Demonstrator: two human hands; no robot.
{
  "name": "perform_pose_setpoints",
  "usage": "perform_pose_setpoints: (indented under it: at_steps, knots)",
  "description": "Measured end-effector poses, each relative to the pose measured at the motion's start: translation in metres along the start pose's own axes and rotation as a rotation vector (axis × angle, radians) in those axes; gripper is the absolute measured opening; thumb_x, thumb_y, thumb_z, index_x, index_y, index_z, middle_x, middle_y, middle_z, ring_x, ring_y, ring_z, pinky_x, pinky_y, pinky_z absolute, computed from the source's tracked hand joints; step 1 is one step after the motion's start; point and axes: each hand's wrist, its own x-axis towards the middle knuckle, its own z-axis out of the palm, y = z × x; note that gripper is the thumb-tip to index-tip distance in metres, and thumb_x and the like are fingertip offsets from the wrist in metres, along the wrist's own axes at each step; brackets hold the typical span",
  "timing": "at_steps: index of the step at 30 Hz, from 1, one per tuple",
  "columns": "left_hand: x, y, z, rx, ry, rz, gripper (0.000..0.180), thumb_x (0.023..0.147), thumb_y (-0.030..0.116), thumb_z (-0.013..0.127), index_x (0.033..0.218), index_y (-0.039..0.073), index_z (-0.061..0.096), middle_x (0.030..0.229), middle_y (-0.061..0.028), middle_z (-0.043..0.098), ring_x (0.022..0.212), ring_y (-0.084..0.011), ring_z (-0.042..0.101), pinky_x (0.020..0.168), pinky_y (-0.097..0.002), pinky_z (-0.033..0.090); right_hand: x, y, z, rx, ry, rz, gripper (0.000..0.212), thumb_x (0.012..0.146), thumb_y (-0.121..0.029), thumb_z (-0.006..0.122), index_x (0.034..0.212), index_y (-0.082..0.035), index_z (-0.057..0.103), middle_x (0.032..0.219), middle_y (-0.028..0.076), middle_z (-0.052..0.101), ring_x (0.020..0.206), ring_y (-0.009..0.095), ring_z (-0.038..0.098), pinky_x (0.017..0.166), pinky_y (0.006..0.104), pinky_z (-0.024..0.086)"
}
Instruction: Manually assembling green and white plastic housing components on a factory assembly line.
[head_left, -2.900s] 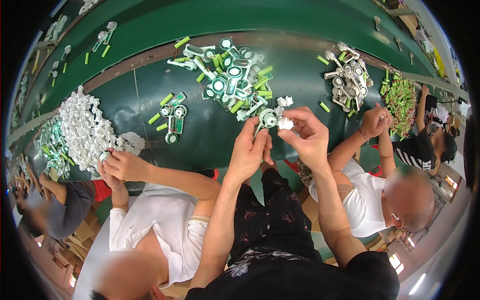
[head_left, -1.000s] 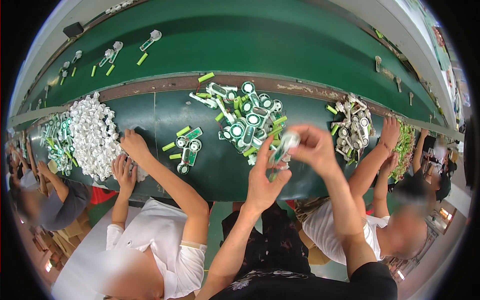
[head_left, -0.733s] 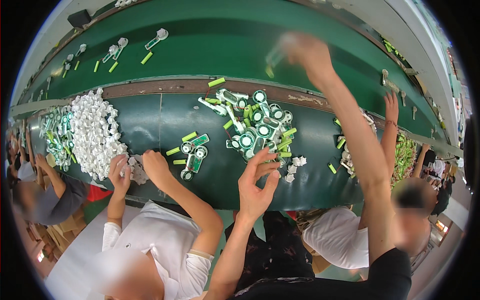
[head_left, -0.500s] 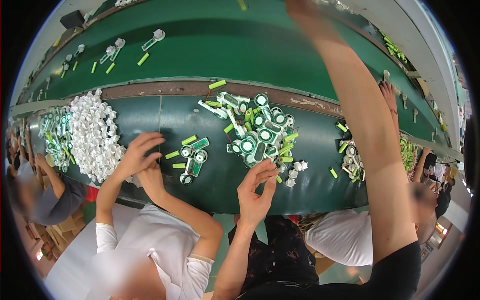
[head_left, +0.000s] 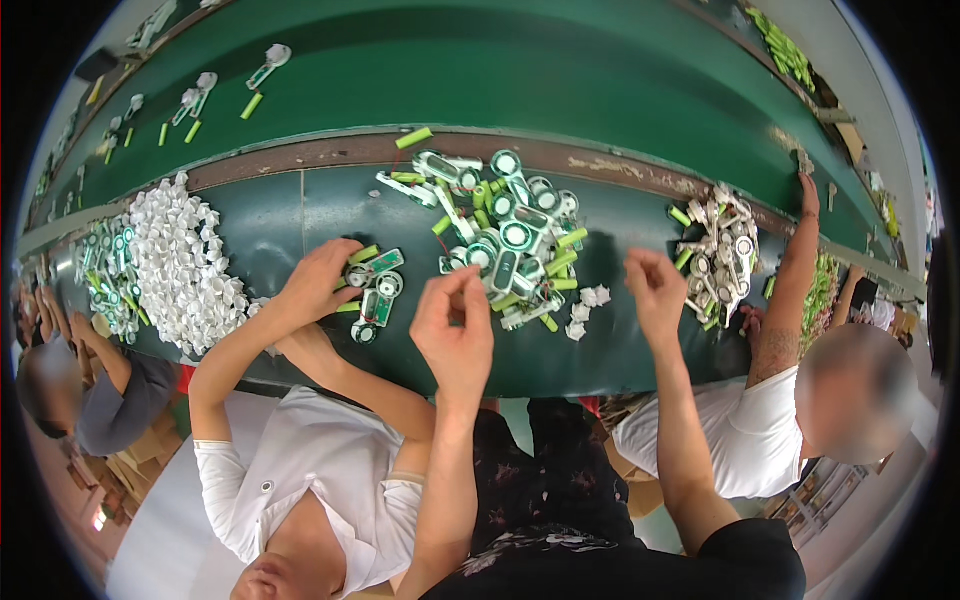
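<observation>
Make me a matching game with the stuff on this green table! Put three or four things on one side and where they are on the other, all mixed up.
Things:
1. pile of crumpled white pieces
2. heap of green and white parts
3. left hand
4. right hand

Places:
A. just right of the small white bits in front of the middle heap
B. far left of the table
C. middle of the table, beyond both hands
D. raised in front of the middle heap, fingertips pinched together

Pairs: 1-B, 2-C, 3-D, 4-A
</observation>
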Motion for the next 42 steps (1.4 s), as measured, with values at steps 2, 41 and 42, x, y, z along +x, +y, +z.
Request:
perform_pose_setpoints:
  at_steps: [2, 41, 42]
  knots:
    - [0.018, 0.019, -0.008, 0.19, 0.02, 0.121, 0.015, 0.104, 0.002, 0.074, 0.118, 0.001, 0.079, 0.094, -0.0035, 0.071, 0.072, -0.0092, 0.062, 0.062, -0.0248, 0.05, -0.046, 0.024, -0.004, -0.032, -0.021, 0.017, 0.021, 0.102, -0.002, 0.076, 0.123, 0.002, 0.076, 0.101, 0.006, 0.078, 0.082, 0.009, 0.071, 0.071, 0.0277, 0.058]
    - [0.028, 0.01, -0.075, -1.139, -0.337, -0.303, 0.065, 0.11, 0.019, 0.074, 0.166, 0.003, 0.046, 0.137, -0.0162, 0.068, 0.105, -0.0177, 0.06, 0.09, -0.0341, 0.051, -0.083, -0.032, 0.022, 0.415, -0.186, -0.057, 0.04, 0.096, 0.012, 0.074, 0.134, 0.001, 0.072, 0.117, 0.006, 0.063, 0.096, 0.014, 0.07, 0.081, 0.0272, 0.06]
    - [0.021, 0.009, -0.074, -1.139, -0.371, -0.307, 0.067, 0.11, 0.023, 0.075, 0.166, 0.004, 0.045, 0.137, -0.0156, 0.067, 0.105, -0.0183, 0.059, 0.09, -0.0347, 0.05, -0.085, -0.041, 0.025, 0.41, -0.19, -0.061, 0.04, 0.096, 0.012, 0.074, 0.134, 0.001, 0.072, 0.117, 0.006, 0.063, 0.096, 0.014, 0.07, 0.081, 0.0272, 0.06]
